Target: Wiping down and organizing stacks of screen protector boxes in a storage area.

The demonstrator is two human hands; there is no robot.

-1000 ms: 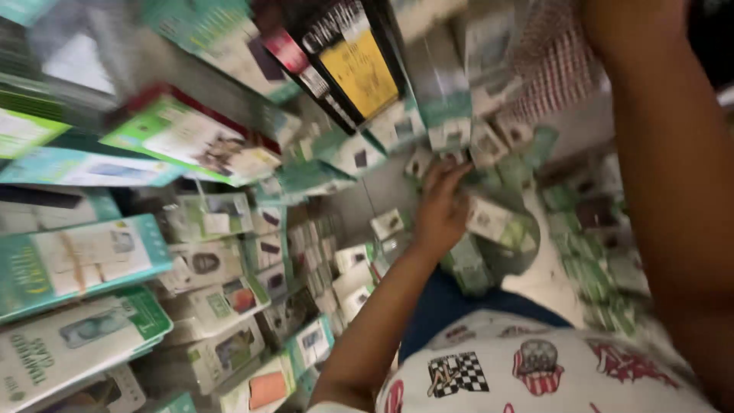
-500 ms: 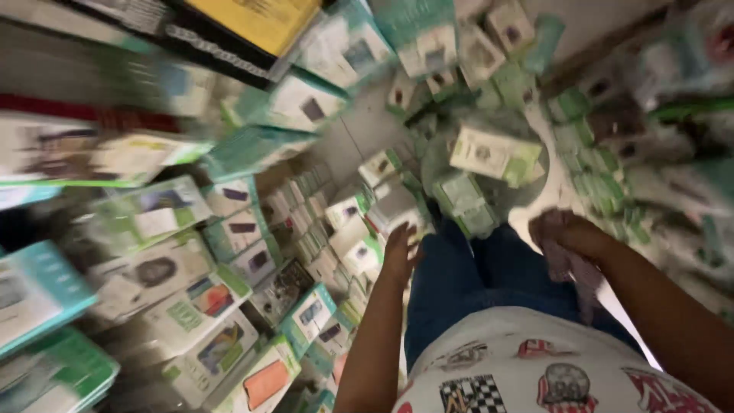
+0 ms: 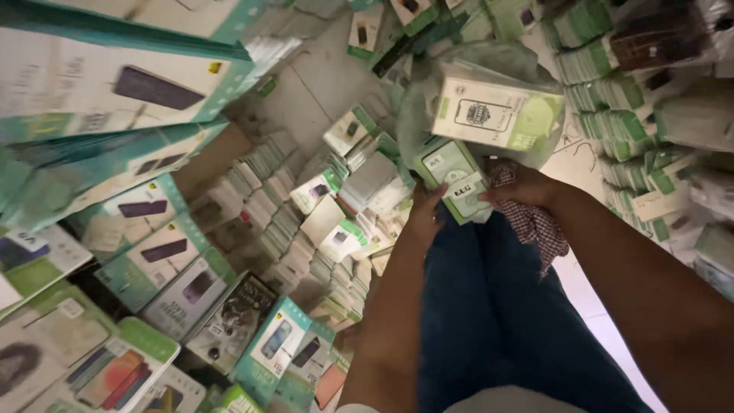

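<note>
Down in the head view, both hands meet on a small flat green-and-white cardboard box held above the person's blue-trousered legs; the left hand grips its lower left edge, the right hand clasps its right side together with a red-and-white checked cloth; a larger pale green box lies just above; stacks of similar green-and-white boxes cover the floor around.

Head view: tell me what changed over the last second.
Both hands came together: the left hand and right hand now grip a small green-and-white box, with a checked cloth under the right. The stacks of boxes on the floor look unchanged.
</note>
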